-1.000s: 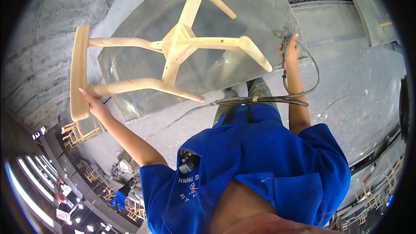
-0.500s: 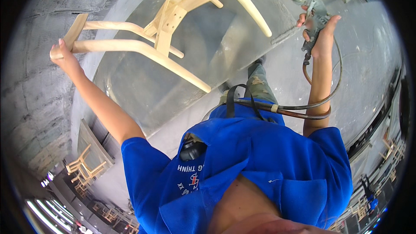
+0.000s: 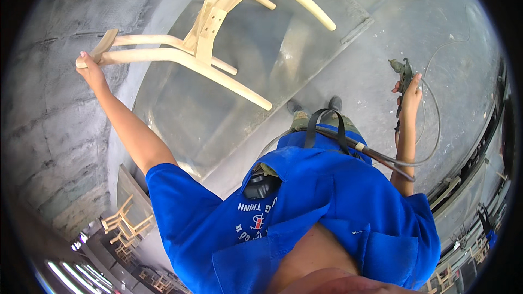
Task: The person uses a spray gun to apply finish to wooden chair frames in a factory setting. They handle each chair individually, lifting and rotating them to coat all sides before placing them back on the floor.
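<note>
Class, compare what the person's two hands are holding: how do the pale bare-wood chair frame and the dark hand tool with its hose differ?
The pale bare-wood chair frame is large and light-coloured; the dark hand tool is small and dark. The left hand grips the frame by one end, legs splayed out over the floor; the right hand holds the tool upright. A hose trails from the tool; nothing hangs from the frame. Both are held off the grey concrete floor.

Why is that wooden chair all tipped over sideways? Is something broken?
Nothing looks broken. The unfinished wooden chair frame is tilted, its legs sticking out sideways, because the left hand grips one end and holds it over the grey work surface. The right hand holds a hose-fed tool.
</note>
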Motion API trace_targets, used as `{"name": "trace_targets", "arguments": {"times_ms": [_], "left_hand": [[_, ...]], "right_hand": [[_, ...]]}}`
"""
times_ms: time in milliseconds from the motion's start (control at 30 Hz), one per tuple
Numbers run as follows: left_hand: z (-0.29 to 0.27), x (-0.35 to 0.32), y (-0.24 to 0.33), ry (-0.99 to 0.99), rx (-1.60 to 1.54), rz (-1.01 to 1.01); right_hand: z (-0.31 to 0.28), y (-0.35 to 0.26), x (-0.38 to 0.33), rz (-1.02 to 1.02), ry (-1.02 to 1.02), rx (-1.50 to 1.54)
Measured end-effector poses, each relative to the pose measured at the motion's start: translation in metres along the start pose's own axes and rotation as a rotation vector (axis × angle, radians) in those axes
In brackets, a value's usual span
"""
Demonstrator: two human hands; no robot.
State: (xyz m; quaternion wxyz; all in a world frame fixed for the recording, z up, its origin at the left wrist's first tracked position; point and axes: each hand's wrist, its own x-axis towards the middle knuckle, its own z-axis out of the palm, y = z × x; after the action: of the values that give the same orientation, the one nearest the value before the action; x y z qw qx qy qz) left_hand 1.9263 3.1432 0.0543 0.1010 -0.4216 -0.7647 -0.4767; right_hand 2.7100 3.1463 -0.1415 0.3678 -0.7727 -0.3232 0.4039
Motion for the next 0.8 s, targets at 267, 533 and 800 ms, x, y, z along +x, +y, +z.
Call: {"name": "trace_targets", "arguments": {"times_ms": [267,533,800], "left_hand": [[-0.015,-0.014,0.019,0.058,0.149,0.144],[-0.021,-0.042,0.044,0.056,0.168,0.067],[-0.012,-0.057,0.038,0.208,0.496,0.179]], "right_hand": [[0.044,-0.035,-0.057,-0.437,-0.744,0.23],[0.05,-0.082,-0.044,-0.754,-0.62,0.185],[0.052,-0.061,-0.062,-1.333,-1.107,-0.339]]}}
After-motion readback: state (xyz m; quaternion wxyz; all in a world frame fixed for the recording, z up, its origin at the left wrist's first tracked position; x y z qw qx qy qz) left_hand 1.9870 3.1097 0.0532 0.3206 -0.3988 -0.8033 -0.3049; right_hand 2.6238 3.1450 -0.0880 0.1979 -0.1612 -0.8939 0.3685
